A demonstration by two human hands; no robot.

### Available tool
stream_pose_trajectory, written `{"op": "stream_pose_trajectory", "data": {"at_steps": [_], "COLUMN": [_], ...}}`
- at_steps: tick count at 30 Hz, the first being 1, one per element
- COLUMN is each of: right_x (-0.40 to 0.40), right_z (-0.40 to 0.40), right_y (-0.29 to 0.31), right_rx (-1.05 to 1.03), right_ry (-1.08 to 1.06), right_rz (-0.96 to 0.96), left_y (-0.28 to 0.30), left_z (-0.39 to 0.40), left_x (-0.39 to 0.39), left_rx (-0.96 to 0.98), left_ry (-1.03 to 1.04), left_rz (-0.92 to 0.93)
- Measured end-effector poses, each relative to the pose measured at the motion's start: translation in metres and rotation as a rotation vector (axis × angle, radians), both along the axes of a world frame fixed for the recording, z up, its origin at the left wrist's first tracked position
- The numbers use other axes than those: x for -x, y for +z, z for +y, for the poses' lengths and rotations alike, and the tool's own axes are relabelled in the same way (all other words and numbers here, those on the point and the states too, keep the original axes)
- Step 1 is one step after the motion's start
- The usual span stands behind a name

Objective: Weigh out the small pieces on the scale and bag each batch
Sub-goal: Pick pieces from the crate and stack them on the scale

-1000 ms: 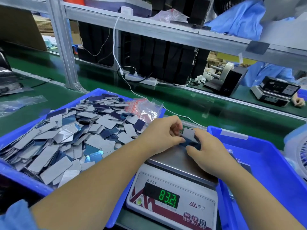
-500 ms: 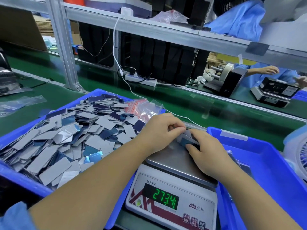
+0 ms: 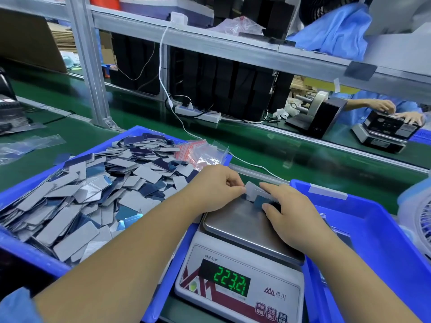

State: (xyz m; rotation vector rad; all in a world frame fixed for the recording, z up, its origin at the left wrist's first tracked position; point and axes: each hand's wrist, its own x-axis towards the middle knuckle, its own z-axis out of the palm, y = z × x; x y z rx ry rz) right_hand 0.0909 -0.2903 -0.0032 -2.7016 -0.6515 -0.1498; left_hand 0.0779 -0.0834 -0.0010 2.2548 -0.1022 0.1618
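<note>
Left hand (image 3: 213,188) fingers pinch the pieces (image 3: 253,191); right hand (image 3: 290,212) fingers grip them.

The right hand (image 3: 291,213) covers most of the stack of pieces (image 3: 255,194) on the scale (image 3: 238,229), so their number cannot be told. The scale's lower button row (image 3: 271,314) runs off the bottom edge. The right blue bin (image 3: 373,220) and the fan (image 3: 419,217) are cut by the right edge, and the bin's contents are mostly hidden by the forearm.
</note>
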Motion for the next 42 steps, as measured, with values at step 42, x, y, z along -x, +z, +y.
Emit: {"op": "stream_pose_trajectory", "data": {"at_steps": [42], "right_x": [0.006], "right_z": [0.002], "right_y": [0.004], "right_rx": [-0.437], "right_ry": [-0.092], "right_rz": [-0.035], "left_y": [0.009], "left_z": [-0.034], "left_x": [0.02], "left_rx": [-0.098], "left_ry": [-0.196], "left_rz": [0.077]}}
